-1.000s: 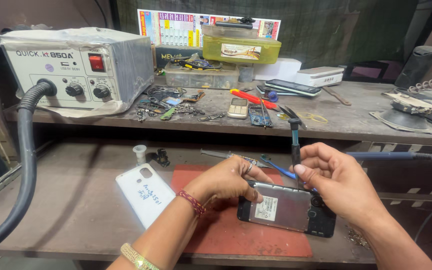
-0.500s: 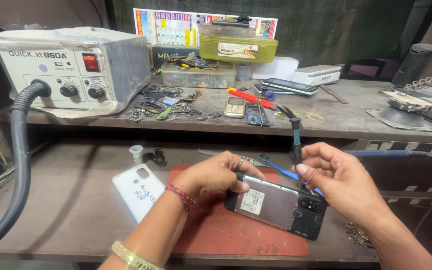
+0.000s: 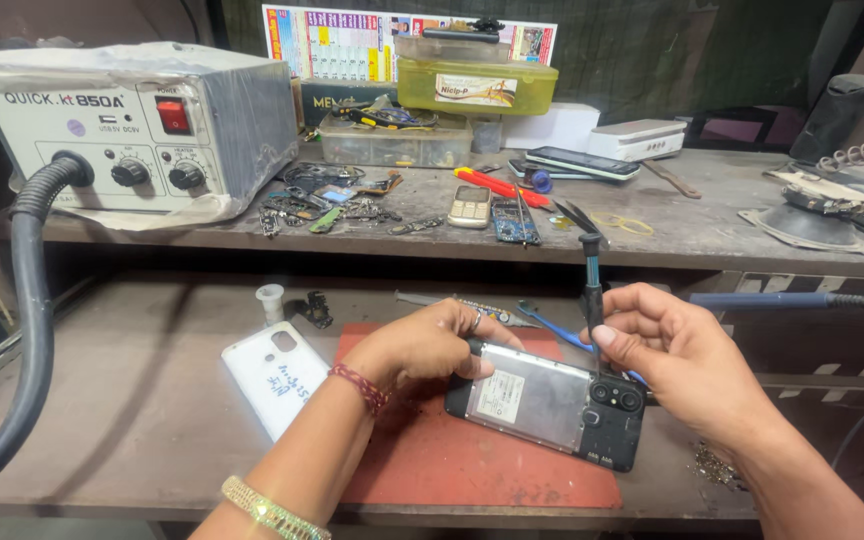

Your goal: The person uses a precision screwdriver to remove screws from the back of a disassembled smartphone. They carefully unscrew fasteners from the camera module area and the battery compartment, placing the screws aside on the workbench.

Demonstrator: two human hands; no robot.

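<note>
- Low at centre frame, your left hand (image 3: 430, 345) clasps the opened phone (image 3: 549, 402) on the red mat (image 3: 422, 460).
- Your right hand (image 3: 677, 350) pinches a screwdriver (image 3: 592, 285) upright over the phone's camera end.

phone (image 3: 552, 403) – nudged left, tilted further | screwdriver (image 3: 592, 290) – tip now over its camera corner
</note>
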